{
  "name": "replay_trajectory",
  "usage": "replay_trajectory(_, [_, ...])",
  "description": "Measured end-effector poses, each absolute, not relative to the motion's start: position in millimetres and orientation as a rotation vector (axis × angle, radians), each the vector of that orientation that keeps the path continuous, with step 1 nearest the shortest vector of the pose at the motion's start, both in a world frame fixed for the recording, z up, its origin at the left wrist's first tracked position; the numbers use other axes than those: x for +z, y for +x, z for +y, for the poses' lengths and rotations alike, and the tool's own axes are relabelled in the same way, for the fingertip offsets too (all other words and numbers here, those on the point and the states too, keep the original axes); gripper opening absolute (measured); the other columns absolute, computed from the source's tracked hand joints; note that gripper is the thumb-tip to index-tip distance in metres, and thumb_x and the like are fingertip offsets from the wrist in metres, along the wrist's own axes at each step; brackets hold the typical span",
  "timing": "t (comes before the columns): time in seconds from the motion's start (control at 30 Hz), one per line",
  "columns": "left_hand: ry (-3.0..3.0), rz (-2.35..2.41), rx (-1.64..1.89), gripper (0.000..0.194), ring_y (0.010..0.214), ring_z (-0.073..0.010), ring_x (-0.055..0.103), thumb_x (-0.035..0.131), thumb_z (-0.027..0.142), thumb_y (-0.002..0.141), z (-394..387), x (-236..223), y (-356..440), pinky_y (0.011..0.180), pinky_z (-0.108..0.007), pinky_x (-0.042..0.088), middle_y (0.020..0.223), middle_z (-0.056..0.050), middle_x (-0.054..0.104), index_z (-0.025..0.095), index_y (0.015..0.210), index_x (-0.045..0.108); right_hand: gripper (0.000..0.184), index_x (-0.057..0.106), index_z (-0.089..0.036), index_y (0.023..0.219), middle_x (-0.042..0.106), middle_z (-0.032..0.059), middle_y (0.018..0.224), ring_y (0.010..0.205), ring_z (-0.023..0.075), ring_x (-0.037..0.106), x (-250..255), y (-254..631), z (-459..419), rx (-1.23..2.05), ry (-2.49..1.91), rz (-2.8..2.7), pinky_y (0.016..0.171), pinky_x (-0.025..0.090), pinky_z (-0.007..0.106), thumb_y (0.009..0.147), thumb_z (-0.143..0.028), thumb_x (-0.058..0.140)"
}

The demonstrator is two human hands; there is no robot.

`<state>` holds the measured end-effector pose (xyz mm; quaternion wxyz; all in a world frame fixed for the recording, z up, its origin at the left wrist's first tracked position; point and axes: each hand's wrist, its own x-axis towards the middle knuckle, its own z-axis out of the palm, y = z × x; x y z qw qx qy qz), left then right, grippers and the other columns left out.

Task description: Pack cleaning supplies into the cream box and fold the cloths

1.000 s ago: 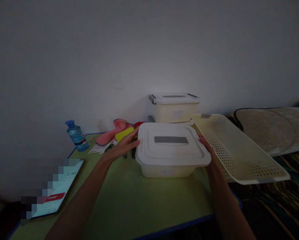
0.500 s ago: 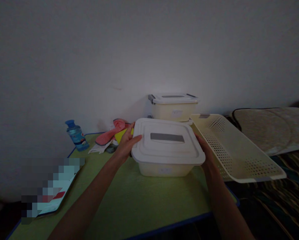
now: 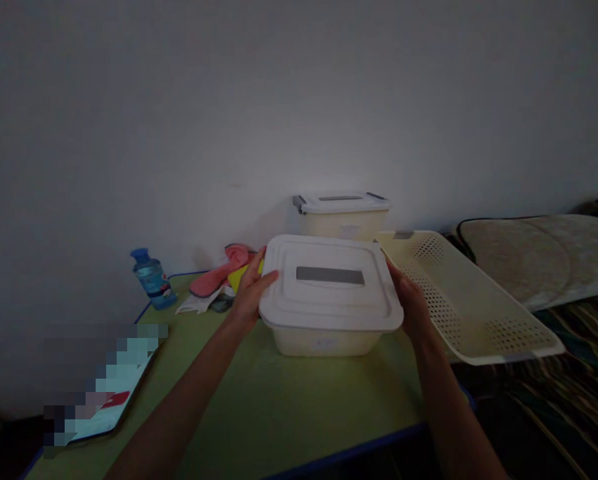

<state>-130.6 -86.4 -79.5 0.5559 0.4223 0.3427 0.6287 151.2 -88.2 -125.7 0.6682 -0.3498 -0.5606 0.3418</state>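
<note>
A cream plastic storage box with a white lid and a grey handle strip is between my hands, over the green table. My left hand grips the lid's left edge, thumb on top and fingers along the side. On the opposite side my right hand holds the edge, its fingertips partly hidden by the lid. The lid sits on the box. Whether the box's bottom touches the table I cannot tell. Behind it stands another lidded storage box with grey clips.
A perforated cream basket is at the right, beside a rolled beige mat. Left of the box lie a pink cloth and a yellow item. A blue bottle and a partly blurred tablet-like screen are on the green table.
The view has shifted slightly. The held box appears a little nearer the rear box and covers more of its front. Both hands keep their hold, the right hand's grip showing more clearly.
</note>
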Motion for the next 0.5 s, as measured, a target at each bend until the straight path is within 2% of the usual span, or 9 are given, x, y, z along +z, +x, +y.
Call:
replay_trajectory(0.07, [1.023, 0.770, 1.512, 0.071, 0.082, -0.0167, 0.065, 0.060, 0.011, 0.064, -85.3, -70.3, -126.1, 0.061, -0.020, 0.052, 0.115, -0.007, 0.061, 0.021, 0.131, 0.039, 0.047, 0.060, -0.029, 0.112, 0.052, -0.0003, 0.128, 0.125, 0.0275, 0.038, -115.3, 154.6, -90.8, 0.744, -0.772, -1.294, 0.104, 0.030, 0.044, 0.070, -0.052, 0.058])
replay_trajectory(0.13, [1.050, 0.733, 1.547, 0.067, 0.085, -0.0170, 0.064, 0.059, 0.010, 0.066, -80.8, -56.0, -120.0, 0.066, -0.021, 0.053, 0.115, -0.007, 0.061, 0.019, 0.130, 0.041, 0.054, 0.056, -0.030, 0.116, 0.045, -0.0010, 0.134, 0.128, 0.0272, 0.033, -98.5, 159.8, -91.6, 0.721, -0.790, -1.327, 0.104, 0.031, 0.044, 0.068, -0.052, 0.062])
replay_trajectory(0.23, [1.075, 0.741, 1.570, 0.062, 0.084, -0.0173, 0.064, 0.058, 0.010, 0.068, -66.3, -30.0, -108.5, 0.068, -0.023, 0.053, 0.110, -0.006, 0.063, 0.018, 0.128, 0.043, 0.065, 0.049, -0.032, 0.122, 0.040, -0.0011, 0.138, 0.123, 0.0279, 0.041, -65.7, 169.0, -85.6, 0.745, -0.828, -1.317, 0.094, 0.043, 0.042, 0.062, -0.049, 0.068])
replay_trajectory(0.3, [1.106, 0.753, 1.586, 0.058, 0.081, -0.0166, 0.064, 0.056, 0.010, 0.069, -52.1, -15.1, -99.5, 0.067, -0.023, 0.052, 0.106, -0.006, 0.064, 0.017, 0.126, 0.044, 0.069, 0.048, -0.032, 0.122, 0.049, 0.0021, 0.131, 0.110, 0.0274, 0.053, -45.1, 173.8, -74.5, 0.800, -0.855, -1.297, 0.082, 0.050, 0.039, 0.058, -0.043, 0.072])
replay_trajectory(0.4, [1.140, 0.824, 1.647, 0.054, 0.080, -0.0157, 0.062, 0.055, 0.010, 0.070, -28.4, -2.7, -84.6, 0.067, -0.024, 0.051, 0.100, -0.005, 0.064, 0.017, 0.123, 0.045, 0.057, 0.051, -0.027, 0.115, 0.061, 0.0043, 0.111, 0.092, 0.0219, 0.061, -25.7, 177.4, -47.7, 0.725, -0.925, -1.185, 0.074, 0.052, 0.035, 0.061, -0.032, 0.070])
replay_trajectory(0.5, [1.300, 0.978, 1.740, 0.039, 0.086, -0.0163, 0.060, 0.050, 0.008, 0.071, -7.3, -0.5, -70.8, 0.073, -0.024, 0.050, 0.098, -0.005, 0.063, 0.016, 0.109, 0.052, 0.042, 0.056, -0.022, 0.104, 0.062, 0.0056, 0.106, 0.091, 0.0214, 0.060, -20.1, 179.9, -15.1, 0.507, -1.020, -1.113, 0.077, 0.051, 0.037, 0.063, -0.022, 0.062])
